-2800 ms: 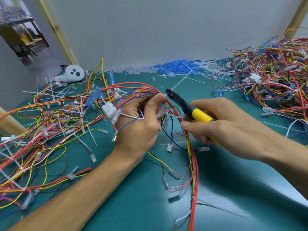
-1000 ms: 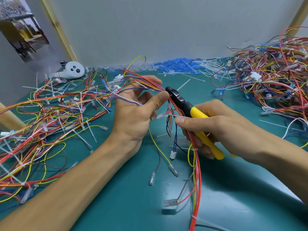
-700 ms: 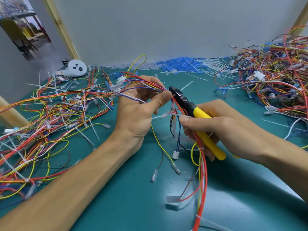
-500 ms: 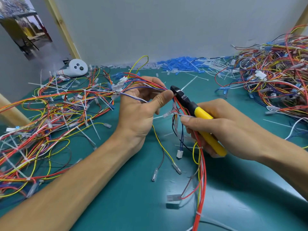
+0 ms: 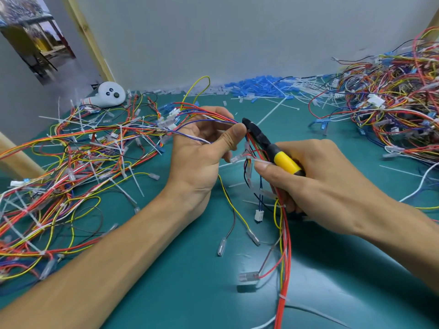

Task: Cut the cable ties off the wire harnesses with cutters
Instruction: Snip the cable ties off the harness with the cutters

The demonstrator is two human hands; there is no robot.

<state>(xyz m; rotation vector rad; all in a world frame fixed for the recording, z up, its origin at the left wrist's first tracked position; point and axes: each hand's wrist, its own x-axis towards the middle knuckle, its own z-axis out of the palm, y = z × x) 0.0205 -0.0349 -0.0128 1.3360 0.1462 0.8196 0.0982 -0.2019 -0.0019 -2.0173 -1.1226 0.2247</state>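
Note:
My left hand grips a wire harness of red, yellow and blue wires, pinching the bundle between thumb and fingers above the green table. My right hand holds yellow-handled cutters; their black jaws sit right at the bundle beside my left thumb tip. A translucent cable tie lies under my right thumb, next to the wires. The harness hangs down toward the table's front edge, with a white connector and clear terminals dangling from it.
A tangle of harnesses and loose cut ties covers the table's left side. A large heap of harnesses fills the right. Blue and white cut ties pile along the back wall. A white controller lies at the back left.
My left hand opened its grip and lifted the bundle between thumb and fingers. The cutter jaws came up against the wires beside my left thumb and stay there; little has moved in the last half second.

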